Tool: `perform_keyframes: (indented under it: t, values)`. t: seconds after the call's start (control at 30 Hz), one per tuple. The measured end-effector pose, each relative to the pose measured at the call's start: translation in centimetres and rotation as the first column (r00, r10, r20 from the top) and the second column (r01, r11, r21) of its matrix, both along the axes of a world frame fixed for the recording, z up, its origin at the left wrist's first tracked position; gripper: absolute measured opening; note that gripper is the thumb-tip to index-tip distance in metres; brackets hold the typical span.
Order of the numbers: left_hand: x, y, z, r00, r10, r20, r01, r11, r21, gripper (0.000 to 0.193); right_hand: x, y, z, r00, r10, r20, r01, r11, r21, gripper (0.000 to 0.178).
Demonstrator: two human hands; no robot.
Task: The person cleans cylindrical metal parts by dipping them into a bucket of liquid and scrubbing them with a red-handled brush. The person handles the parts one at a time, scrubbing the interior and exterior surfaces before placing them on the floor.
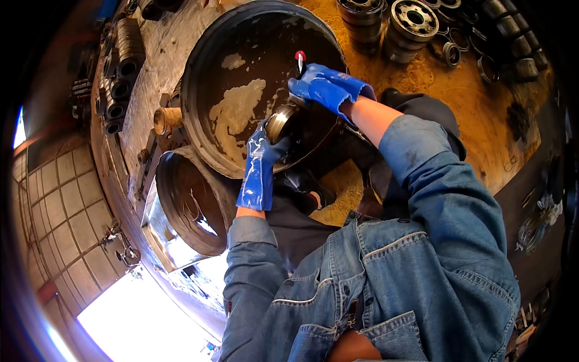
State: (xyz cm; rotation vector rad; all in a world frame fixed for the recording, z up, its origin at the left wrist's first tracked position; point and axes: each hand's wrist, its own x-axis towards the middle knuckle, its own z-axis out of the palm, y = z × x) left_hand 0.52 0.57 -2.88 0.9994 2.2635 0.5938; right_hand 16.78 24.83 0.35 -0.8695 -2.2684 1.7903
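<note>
My left hand (pixel 260 154), in a blue rubber glove, is closed around a shiny round metal part (pixel 280 123) and tilts it over the near side of a basin. My right hand (pixel 319 84), gloved the same way, grips a slim tool with a red-and-white end (pixel 300 58). The tool's working end is hidden, so its kind is unclear. That hand sits just beyond the metal part, to its right. Below both hands lies the large round basin (pixel 188 108), holding dark liquid with patches of pale foam (pixel 238 105).
Left of my left forearm stands a smaller round container (pixel 166 199). A rusty cylinder (pixel 167 120) touches the basin's left side. Stacked metal cylinders (pixel 413 27) and loose rings (pixel 451 53) stand at the far right. Dark cylindrical parts (pixel 123 66) line the far left.
</note>
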Motion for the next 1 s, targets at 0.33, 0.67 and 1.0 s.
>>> perform_keyframes:
  t: [0.33,0.67,1.0]
  values:
    - [1.6,10.9,5.7,0.842,-0.471,-0.263,0.267,0.788,-0.555,0.029,-3.1,-0.7,1.5,0.876,0.09,0.475,-0.095,0.995,-0.015,0.039]
    - [-1.3,1.0,2.7,0.996,-0.07,-0.056,0.066,0.996,-0.066,0.08,1.0,1.3,5.8,0.996,-0.062,0.068,0.071,0.987,-0.144,0.043]
    - [-1.3,-0.4,-1.5,1.0,0.013,-0.006,-0.013,0.999,0.035,0.076,1.3,-1.5,2.4,0.967,0.231,-0.105,-0.183,0.922,0.341,0.024]
